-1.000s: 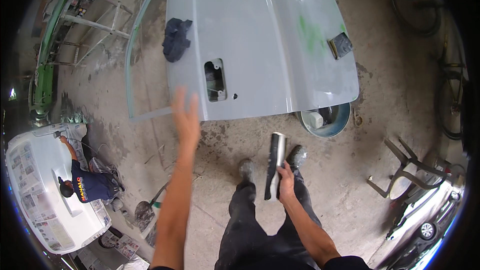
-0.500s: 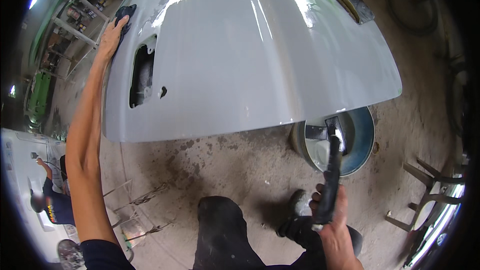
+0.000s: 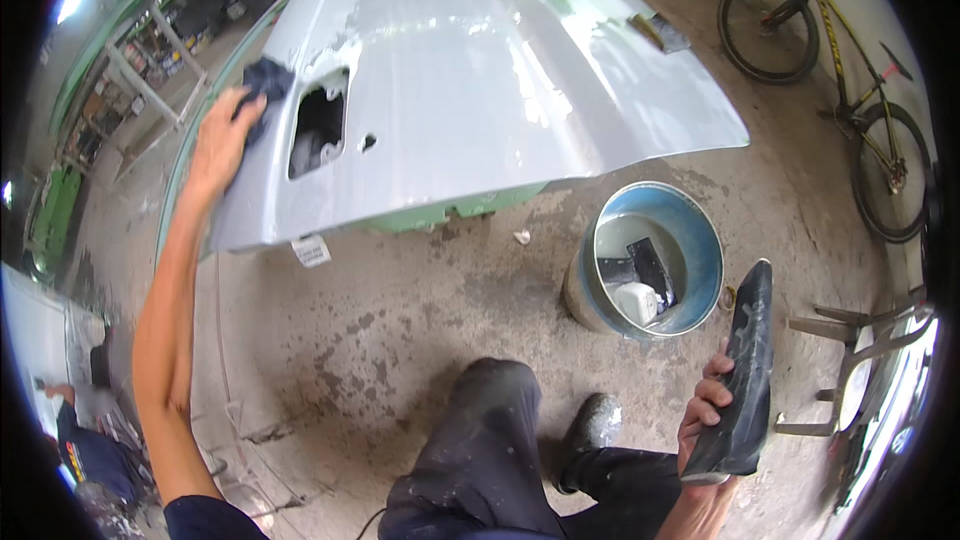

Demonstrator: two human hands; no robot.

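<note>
My left hand (image 3: 222, 140) grips a crumpled dark cloth (image 3: 264, 80) against the left side of a grey vehicle panel (image 3: 450, 110), beside a rectangular cut-out (image 3: 318, 122) and a small hole. In my right hand (image 3: 705, 405) is a long black sanding block (image 3: 740, 360), held upright in the picture, off the panel at the lower right. A blue bucket (image 3: 706, 250) stands on the floor below the panel's front edge, holding cloudy water, dark pads and a white plastic container (image 3: 636, 302). A folded pad (image 3: 660, 35) lies on the panel's far right.
A bicycle (image 3: 840, 70) leans at the right wall, with a plastic chair (image 3: 840, 325) below it. A metal stand (image 3: 150, 80) and green parts are at the left. A co-worker (image 3: 95, 450) is by a white panel at lower left; other people are at the back.
My left hand has reached the cloth and closed on it. My right hand, still holding the block, has moved rightward in the picture. The view has tilted, showing more bucket and bicycle.
</note>
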